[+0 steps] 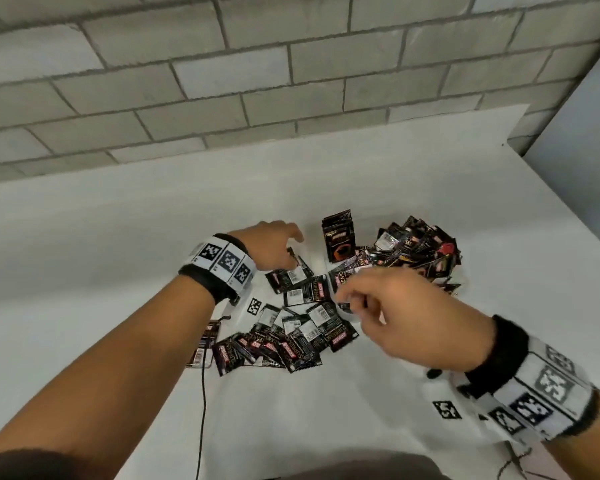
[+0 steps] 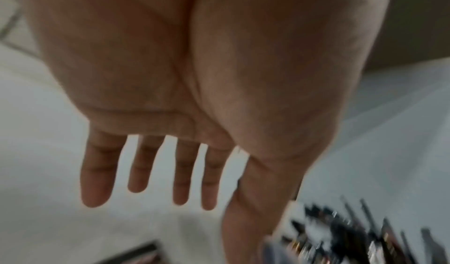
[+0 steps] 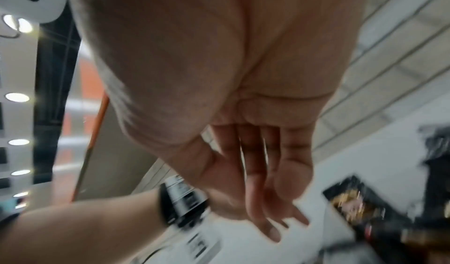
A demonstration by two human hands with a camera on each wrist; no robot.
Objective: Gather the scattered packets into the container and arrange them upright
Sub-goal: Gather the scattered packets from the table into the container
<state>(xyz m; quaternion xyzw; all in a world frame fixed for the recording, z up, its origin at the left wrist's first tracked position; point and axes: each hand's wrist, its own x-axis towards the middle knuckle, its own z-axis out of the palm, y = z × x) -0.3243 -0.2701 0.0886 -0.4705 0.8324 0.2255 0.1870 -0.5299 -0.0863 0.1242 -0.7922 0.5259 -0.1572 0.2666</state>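
Note:
Several black foil packets point(image 1: 302, 327) lie scattered flat on the white table point(image 1: 118, 258). A bigger heap of packets point(image 1: 420, 251) sits to the right. Between them, a small black box point(image 1: 338, 239) holds packets standing upright. My left hand point(image 1: 290, 252) hovers over the far edge of the scatter; in the left wrist view its fingers point(image 2: 151, 172) are straight and spread, holding nothing. My right hand point(image 1: 357, 303), blurred, hangs over the packets between scatter and heap. Its fingers point(image 3: 268, 181) lie straight together, empty, beside a blurred packet point(image 3: 353, 206).
A grey block wall point(image 1: 257, 81) backs the table. A thin black cable point(image 1: 203, 393) runs to the near edge. Printed square markers point(image 1: 254, 306) point(image 1: 447, 409) lie on the surface. A flat dark barcoded box point(image 1: 205, 344) shows under my left forearm.

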